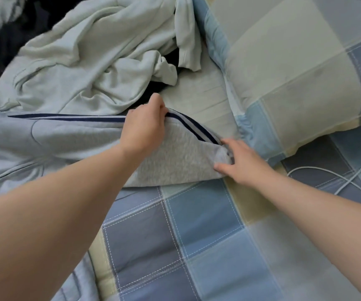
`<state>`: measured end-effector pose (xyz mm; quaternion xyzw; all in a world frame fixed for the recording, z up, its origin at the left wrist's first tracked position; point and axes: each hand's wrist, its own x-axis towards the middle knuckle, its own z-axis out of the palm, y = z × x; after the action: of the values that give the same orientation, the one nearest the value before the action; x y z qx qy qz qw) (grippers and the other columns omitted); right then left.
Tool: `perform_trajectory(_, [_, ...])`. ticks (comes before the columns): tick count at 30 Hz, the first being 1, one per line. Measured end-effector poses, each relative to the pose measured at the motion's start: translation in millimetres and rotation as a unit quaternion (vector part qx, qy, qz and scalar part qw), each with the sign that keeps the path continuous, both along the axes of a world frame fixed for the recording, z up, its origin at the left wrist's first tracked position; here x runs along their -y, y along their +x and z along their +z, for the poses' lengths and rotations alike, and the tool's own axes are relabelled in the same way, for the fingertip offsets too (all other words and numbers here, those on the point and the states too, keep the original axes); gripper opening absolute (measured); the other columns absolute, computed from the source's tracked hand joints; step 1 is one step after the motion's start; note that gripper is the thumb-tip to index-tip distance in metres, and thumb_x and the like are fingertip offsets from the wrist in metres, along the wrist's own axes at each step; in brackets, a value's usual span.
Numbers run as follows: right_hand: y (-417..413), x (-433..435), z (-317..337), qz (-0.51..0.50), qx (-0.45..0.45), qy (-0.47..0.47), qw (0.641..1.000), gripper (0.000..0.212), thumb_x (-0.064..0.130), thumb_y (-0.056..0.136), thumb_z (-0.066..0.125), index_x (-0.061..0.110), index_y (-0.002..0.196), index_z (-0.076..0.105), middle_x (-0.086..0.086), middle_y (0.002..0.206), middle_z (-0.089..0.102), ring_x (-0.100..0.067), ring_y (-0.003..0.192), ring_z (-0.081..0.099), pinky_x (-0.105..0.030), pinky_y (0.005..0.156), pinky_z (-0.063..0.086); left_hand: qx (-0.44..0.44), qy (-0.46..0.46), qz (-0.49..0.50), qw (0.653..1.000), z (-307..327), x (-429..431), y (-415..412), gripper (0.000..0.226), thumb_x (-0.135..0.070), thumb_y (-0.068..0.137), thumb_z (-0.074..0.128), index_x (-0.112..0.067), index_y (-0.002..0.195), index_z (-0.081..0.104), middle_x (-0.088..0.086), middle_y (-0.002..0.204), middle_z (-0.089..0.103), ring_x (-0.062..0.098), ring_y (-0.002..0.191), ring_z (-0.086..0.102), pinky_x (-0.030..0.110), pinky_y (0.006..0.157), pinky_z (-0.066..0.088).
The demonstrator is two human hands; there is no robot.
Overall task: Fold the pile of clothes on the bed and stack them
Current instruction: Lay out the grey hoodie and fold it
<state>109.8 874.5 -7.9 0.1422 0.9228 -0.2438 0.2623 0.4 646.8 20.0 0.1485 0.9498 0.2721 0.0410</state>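
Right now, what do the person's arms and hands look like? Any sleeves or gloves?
Both arms are bare as far up as the picture shows, with no sleeves in sight. The left hand and the right hand wear no gloves, and I see no rings, watch or bracelet on either.

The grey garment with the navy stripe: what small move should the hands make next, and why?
Probably draw the grey garment out over the checked bedcover and smooth it flat. The left hand grips its striped edge, the right hand pinches its end, and that end is turned up, while the rest lies rumpled against the pale green garment.
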Motion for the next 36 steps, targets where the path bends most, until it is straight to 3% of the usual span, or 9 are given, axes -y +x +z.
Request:
perform_trajectory(4, [-10.9,-2.5,-16.7,-0.129,-0.041,-0.063,0.989,0.049,0.061,0.095,0.044,0.030,0.130,0.059,0.000,0.132,0.060,-0.027,0.123,0.054,-0.046,0.104,0.044,0.064,-0.029,-0.041,0.997,-0.8,1.1,-3.5,0.027,-0.042,0.101,0.055,-0.016,0.099,0.049,-0.002,0.083,0.063,0.024,0.077,0.058,0.040,0.070,0.043])
perform_trajectory(8, [-16.9,-7.4,-20.8,-0.082,-0.022,-0.002,0.996,0.044,0.044,0.094,0.060,0.029,0.135,0.056,-0.006,0.139,0.051,-0.031,0.128,0.047,-0.044,0.106,0.042,0.117,-0.092,-0.123,0.981,0.9,-2.9,-0.1,0.027,-0.050,0.087,0.072,-0.027,0.101,0.066,-0.008,0.081,0.064,0.012,0.073,0.056,0.032,0.064,0.045])
perform_trajectory(14, [-6.2,-8.1,-20.5,-0.031,-0.013,0.059,0.998,0.040,0.026,0.092,0.062,0.026,0.130,0.048,-0.007,0.130,0.053,-0.030,0.118,0.049,-0.041,0.093,0.046,0.088,-0.069,-0.135,0.984,-8.6,-25.6,3.7,0.018,-0.033,0.102,0.053,-0.016,0.099,0.059,-0.005,0.094,0.053,0.021,0.088,0.053,0.037,0.075,0.042])
perform_trajectory(17, [1.7,-14.0,-16.5,-0.151,-0.058,-0.013,0.987,0.016,0.024,0.096,0.062,0.020,0.111,0.059,-0.005,0.106,0.062,-0.028,0.097,0.058,-0.033,0.077,0.044,0.095,-0.068,-0.119,0.986,-12.1,-30.0,6.0,0.016,-0.029,0.105,0.045,-0.016,0.099,0.051,-0.004,0.087,0.052,0.026,0.087,0.053,0.037,0.072,0.034])
perform_trajectory(20, [15.7,-25.9,0.9,-0.243,-0.150,-0.090,0.954,0.003,0.024,0.094,0.066,0.023,0.095,0.063,0.006,0.087,0.063,-0.022,0.088,0.060,-0.030,0.069,0.039,0.080,-0.039,-0.139,0.986,-9.0,-30.0,8.1,0.019,-0.028,0.104,0.046,-0.022,0.121,0.054,-0.002,0.100,0.064,0.026,0.096,0.059,0.038,0.076,0.044])
perform_trajectory(22, [26.3,-31.5,13.3,-0.246,-0.193,-0.106,0.944,0.006,0.024,0.094,0.067,0.024,0.089,0.063,0.007,0.084,0.063,-0.020,0.084,0.058,-0.030,0.068,0.038,0.055,-0.018,-0.185,0.981,-4.4,-38.2,10.5,0.027,-0.031,0.103,0.051,-0.030,0.129,0.058,-0.004,0.112,0.067,0.022,0.103,0.061,0.037,0.083,0.048])
perform_trajectory(26, [37.1,-39.1,28.9,-0.243,-0.264,-0.098,0.928,0.011,0.017,0.093,0.067,0.020,0.083,0.063,0.003,0.093,0.062,-0.015,0.088,0.057,-0.022,0.072,0.037,0.005,-0.030,-0.252,0.967,2.6,-68.8,15.5,0.020,-0.031,0.103,0.049,-0.023,0.109,0.067,-0.003,0.100,0.061,0.022,0.086,0.060,0.031,0.064,0.041])
perform_trajectory(30, [31.3,-42.4,44.6,-0.280,-0.309,-0.151,0.896,0.013,0.015,0.097,0.061,0.017,0.085,0.057,0.006,0.079,0.061,-0.004,0.071,0.052,-0.015,0.062,0.040,0.027,-0.016,-0.207,0.978,12.5,-87.4,13.1,0.020,-0.028,0.107,0.040,-0.016,0.103,0.055,0.001,0.087,0.060,0.025,0.076,0.056,0.046,0.071,0.048])
perform_trajectory(36, [18.4,-54.3,48.3,-0.323,-0.330,-0.119,0.879,0.016,0.017,0.096,0.062,0.016,0.082,0.056,0.010,0.066,0.052,-0.001,0.058,0.045,-0.014,0.054,0.034,-0.014,-0.059,-0.163,0.985,11.4,-112.1,8.1,0.021,-0.034,0.107,0.037,-0.019,0.104,0.052,0.001,0.091,0.064,0.027,0.085,0.057,0.041,0.072,0.046])
